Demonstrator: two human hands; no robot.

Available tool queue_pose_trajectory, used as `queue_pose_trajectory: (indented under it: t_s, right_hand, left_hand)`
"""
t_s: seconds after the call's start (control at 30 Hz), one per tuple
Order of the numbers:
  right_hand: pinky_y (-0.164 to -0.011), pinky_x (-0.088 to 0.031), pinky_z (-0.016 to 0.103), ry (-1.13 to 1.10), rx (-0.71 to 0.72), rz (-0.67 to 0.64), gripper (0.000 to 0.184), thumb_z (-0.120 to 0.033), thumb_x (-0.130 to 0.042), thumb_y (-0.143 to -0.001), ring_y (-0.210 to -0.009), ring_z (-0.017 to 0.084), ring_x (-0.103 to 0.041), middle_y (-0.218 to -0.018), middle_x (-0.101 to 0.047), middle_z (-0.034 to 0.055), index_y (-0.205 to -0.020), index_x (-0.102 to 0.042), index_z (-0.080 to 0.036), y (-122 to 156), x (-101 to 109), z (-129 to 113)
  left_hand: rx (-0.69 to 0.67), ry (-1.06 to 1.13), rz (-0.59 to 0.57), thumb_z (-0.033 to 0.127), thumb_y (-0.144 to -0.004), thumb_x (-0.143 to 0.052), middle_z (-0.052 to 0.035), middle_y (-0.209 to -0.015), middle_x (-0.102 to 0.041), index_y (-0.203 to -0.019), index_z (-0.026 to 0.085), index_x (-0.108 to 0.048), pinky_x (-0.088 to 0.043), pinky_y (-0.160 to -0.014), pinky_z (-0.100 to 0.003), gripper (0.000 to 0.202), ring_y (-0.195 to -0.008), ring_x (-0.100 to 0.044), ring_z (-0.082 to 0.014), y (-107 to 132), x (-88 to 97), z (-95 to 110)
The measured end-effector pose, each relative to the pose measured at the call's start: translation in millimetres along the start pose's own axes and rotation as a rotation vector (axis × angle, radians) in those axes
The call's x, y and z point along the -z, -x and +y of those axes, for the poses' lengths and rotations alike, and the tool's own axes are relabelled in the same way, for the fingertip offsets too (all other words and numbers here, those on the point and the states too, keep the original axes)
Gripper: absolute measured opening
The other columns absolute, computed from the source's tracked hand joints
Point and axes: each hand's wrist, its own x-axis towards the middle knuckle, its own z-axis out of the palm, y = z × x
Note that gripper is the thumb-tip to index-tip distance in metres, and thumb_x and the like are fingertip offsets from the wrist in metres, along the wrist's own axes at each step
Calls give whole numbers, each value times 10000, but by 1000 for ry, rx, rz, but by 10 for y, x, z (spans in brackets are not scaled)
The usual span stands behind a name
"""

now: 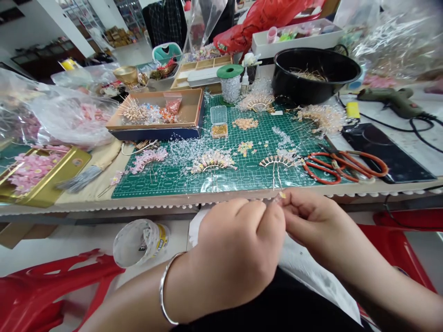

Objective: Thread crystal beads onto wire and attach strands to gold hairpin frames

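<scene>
My left hand (pixel 242 240) is closed in a pinch in front of the table edge, its fingertips mostly hidden behind the knuckles; I cannot make out what it holds. Close against it, my right hand (pixel 308 214) pinches a small pale yellow flower bead (pixel 283 195) between thumb and forefinger. Just beyond the hands, a beaded hair comb (pixel 277 160) with two long prongs lies on the green cutting mat (pixel 242 180). Another comb with pink and cream flowers (pixel 212 162) lies to its left, and a pink flower piece (pixel 148 159) is farther left.
Orange-handled scissors (pixel 321 173) and pliers lie at the mat's right. Behind stand a shallow box of beads (pixel 155 131), a bead spool (pixel 230 83) and a black basin (pixel 311 92). A glue gun (pixel 391 99) is far right; a white bucket (pixel 129 244) stands below the table.
</scene>
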Motion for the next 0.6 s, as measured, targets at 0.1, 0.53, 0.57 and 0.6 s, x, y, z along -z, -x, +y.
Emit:
queue_pose_trajectory:
  t_s: [0.1, 0.53, 0.57, 0.6]
  right_hand:
    - [-422, -238, 220, -302, -66, -75, 268, -451, -631, -902, -469, 75, -294, -576, -418, -77, -804, -550, -215, 27, 12, 12]
    - [-316, -153, 157, -778, -250, -237, 336, -465, -807, -770, -368, 26, -164, -466, -294, -121, -770, -603, -198, 107, 4, -99]
    - [-317, -182, 167, -763, -254, -235, 349, -486, -809, -756, -368, 35, -197, -471, -308, -115, -783, -615, -198, 103, 14, -91]
    - [-319, -207, 178, -750, -255, -232, 365, -507, -810, -742, -370, 45, -229, -477, -323, -108, -799, -627, -196, 98, 24, -81]
  left_hand:
    - [-16, 81, 72, 98, -885, -589, 8, -598, -573, -997, 121, -662, -309, -537, -324, 136, -549, -465, -156, 87, -29, -52]
    - [15, 348, 107, 53, -866, -545, 44, -578, -561, -985, 134, -610, -305, -517, -281, 158, -497, -412, -106, 130, 49, -93]
    - [27, 363, 105, 55, -865, -551, 37, -583, -565, -965, 128, -616, -309, -518, -281, 139, -501, -420, -107, 130, 50, -88]
    - [31, 374, 104, 60, -867, -554, 32, -585, -563, -947, 120, -621, -310, -516, -283, 120, -502, -421, -108, 130, 47, -85]
